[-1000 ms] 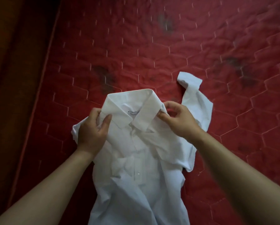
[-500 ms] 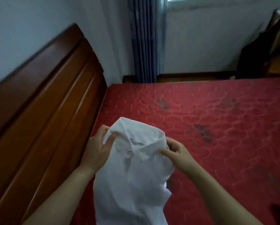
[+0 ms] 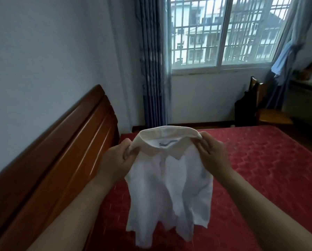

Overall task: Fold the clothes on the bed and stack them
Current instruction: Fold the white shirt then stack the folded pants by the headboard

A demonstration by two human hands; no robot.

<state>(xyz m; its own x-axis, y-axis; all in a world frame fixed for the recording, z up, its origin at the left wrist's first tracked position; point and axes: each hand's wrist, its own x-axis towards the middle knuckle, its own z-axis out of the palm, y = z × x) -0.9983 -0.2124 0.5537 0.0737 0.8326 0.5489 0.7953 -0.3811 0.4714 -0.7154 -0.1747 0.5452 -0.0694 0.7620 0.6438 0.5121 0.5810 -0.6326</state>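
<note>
You are holding a white collared cotton shirt (image 3: 169, 180) above the red quilted mattress (image 3: 269, 169), left hand (image 3: 115, 160) and right hand (image 3: 212, 155) each pinching its shoulders (hem hanging free).

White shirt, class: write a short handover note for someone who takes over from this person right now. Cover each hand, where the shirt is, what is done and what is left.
Left hand: its fingers pinch the white shirt at the left shoulder, by the collar.
Right hand: its fingers pinch the right end of the collar.
Shirt: held up over the red mattress, collar on top, body hanging loose and unfolded.
Done: the shirt is off the bed and in both hands. No fold is made and no stack is in view.
Left: lay it flat, fold it, and start the stack.
</note>
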